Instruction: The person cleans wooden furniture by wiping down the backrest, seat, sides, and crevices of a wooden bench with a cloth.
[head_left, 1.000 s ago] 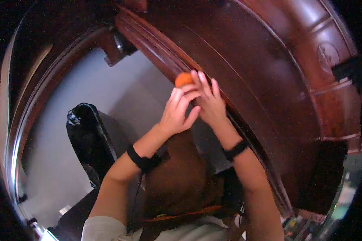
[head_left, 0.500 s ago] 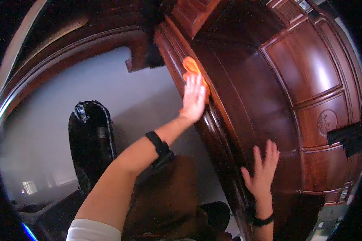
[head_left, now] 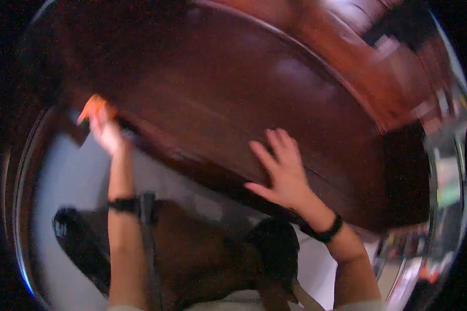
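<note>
My left hand presses an orange cloth against the front edge of a dark, reddish wooden bench, near its far left end. The fingers lie over the cloth, and part of it sticks out past them. My right hand rests palm down near the bench's front edge, its fingers spread and nothing in it. Whether the whole palm touches the wood I cannot tell. Motion blurs the view.
Behind the seat rises a panelled wooden backrest. Below lies a pale grey floor, with my dark foot covering and brown-clad legs close to the bench. Blurred items stand at the far right.
The view has swung right, so the bench now spans the middle. My left hand, still on the cloth, appears farther left; my right hand appears higher and reaches over the seat.
</note>
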### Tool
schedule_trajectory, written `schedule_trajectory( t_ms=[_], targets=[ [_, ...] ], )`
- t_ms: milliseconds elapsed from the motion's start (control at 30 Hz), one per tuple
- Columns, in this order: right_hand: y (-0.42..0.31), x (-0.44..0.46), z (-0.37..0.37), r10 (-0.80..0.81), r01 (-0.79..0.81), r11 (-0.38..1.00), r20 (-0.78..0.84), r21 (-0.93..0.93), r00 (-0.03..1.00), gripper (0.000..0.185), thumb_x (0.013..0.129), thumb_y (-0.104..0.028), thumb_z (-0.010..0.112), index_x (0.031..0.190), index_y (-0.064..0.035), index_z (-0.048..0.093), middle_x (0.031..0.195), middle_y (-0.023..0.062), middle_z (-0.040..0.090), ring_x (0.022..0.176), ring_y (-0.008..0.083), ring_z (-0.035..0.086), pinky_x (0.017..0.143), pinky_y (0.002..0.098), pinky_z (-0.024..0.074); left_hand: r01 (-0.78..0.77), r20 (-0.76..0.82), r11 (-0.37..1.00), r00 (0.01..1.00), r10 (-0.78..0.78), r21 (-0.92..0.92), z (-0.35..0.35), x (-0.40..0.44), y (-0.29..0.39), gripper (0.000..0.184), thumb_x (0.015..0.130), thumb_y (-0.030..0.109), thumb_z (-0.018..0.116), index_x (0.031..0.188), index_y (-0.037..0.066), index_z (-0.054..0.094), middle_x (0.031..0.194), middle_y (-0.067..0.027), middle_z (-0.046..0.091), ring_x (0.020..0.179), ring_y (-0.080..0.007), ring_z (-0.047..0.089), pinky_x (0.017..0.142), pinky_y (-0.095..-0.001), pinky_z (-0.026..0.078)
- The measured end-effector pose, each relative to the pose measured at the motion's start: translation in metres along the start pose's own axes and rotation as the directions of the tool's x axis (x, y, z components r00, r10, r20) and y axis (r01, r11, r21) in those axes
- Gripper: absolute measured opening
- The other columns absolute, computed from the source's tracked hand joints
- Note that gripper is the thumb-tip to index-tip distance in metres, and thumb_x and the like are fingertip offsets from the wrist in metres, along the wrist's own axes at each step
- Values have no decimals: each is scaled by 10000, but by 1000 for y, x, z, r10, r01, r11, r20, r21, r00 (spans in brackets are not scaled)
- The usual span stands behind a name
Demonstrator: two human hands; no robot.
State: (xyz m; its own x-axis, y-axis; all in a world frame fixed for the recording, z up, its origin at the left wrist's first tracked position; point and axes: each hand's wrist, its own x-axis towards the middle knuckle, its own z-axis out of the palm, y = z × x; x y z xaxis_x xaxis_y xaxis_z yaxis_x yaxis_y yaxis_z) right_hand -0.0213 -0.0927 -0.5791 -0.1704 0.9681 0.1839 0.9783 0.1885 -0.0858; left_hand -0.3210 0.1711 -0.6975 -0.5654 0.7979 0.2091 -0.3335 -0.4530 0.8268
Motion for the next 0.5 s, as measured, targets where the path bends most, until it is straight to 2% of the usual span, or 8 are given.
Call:
schedule_trajectory(
  t_ms=[33,67,167,200,233,300,433,500],
  targets=[
    [3,-3,2,14,-13,1000,-28,23,1000,807,708,-495,693,1361,-119,406,1414,261,287,1326,463,216,1080,578,169,-80,77,995,994,76,57,-5,-18,-6,315,903,133,567,1204,40,547,1092,-76,589,979,-186,544,901,-310,425],
    [8,-5,3,20,-16,998,-61,57,998,791,724,-512,672,1358,-120,410,1420,259,277,1329,466,205,1076,577,170,-555,287,744,831,477,372,-6,-29,1,281,906,123,564,1163,13,580,1112,-101,586,1003,-212,544,923,-333,424],
    [15,-10,17,16,8,990,-168,139,986,786,751,-547,630,1347,-83,414,1417,299,245,1332,488,174,1079,577,156,-831,527,274,527,667,485,-1,8,3,302,895,108,570,1190,46,592,1201,-148,569,1139,-273,515,968,-362,411],
    [17,-9,17,20,8,988,-175,155,984,813,753,-541,630,1363,-64,382,1421,309,226,1335,492,164,1084,574,149,-833,707,213,548,446,511,4,42,0,291,899,97,553,1178,31,595,1182,-145,596,1121,-264,548,951,-339,422],
    [17,-9,17,7,26,984,-182,178,983,841,755,-534,631,1378,-46,349,1426,319,207,1337,497,154,1088,571,142,-708,676,420,692,253,568,22,40,13,283,906,93,523,1165,4,592,1144,-134,626,1066,-256,595,917,-328,444],
    [15,-7,18,30,39,971,-279,237,960,853,761,-509,636,1391,-33,313,1434,321,182,1337,499,150,1091,564,141,-708,735,204,667,-120,676,66,13,54,293,907,105,507,1176,23,589,1136,-134,629,1033,-261,615,898,-335,458],
    [5,1,16,3,233,906,-554,353,832,862,782,-416,645,1427,-32,222,1458,316,107,1342,497,137,1100,545,139,-773,843,363,398,-361,520,99,-109,73,512,950,395,425,1348,72,429,1302,-146,520,1147,-270,540,967,-358,402],
    [2,-16,4,75,219,892,-608,395,790,802,811,-356,625,1429,-42,222,1461,309,100,1336,493,156,1092,546,158,-627,911,663,233,-340,408,115,-191,101,514,933,292,419,1390,66,347,1246,-159,557,1107,-298,567,915,-379,452]
  ],
)
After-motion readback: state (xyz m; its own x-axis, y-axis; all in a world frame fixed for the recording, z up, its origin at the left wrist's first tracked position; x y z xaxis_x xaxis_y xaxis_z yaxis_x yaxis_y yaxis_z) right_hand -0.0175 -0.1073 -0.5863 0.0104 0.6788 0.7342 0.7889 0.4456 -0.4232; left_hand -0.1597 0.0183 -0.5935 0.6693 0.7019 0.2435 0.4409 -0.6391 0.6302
